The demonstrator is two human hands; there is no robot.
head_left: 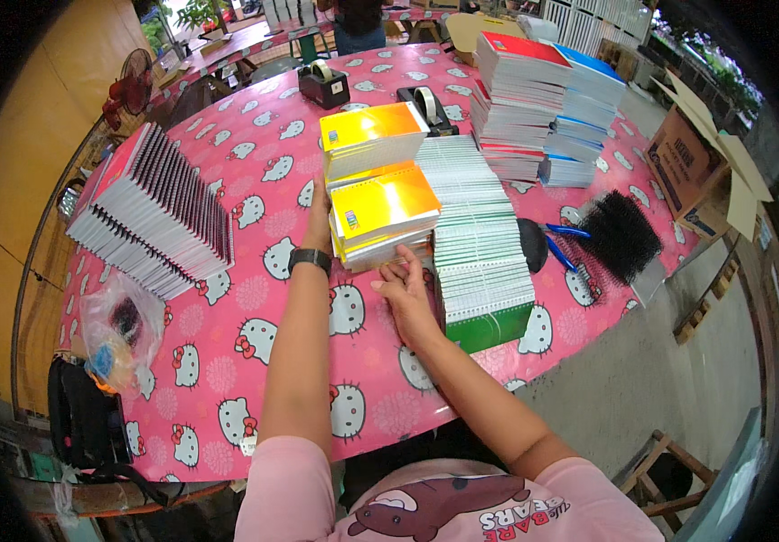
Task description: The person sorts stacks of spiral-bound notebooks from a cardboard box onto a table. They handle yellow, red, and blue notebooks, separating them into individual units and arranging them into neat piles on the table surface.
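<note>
Two stacks of yellow-orange notebooks stand one behind the other, the far stack [373,128] taller than the near stack [385,203]. Along the left side of the near stack rests my left hand [319,221], its fingers mostly hidden against the notebooks. My right hand [410,296] is at the near stack's front right corner, fingers apart and loosely bent, fingertips at the lower edges. Right beside lies a long row of notebooks [480,239] with punched white edges, bound by string, a green cover [490,329] at its near end.
Spiral-bound notebooks [159,212] stand at left, near a plastic bag [123,330]. Tape dispensers [324,86] sit at the back. Red-covered [520,108] and blue-covered [583,113] stacks rise behind right. Blue-handled pliers [563,248] lie by black coils [622,237]; a carton [692,163] stands beyond.
</note>
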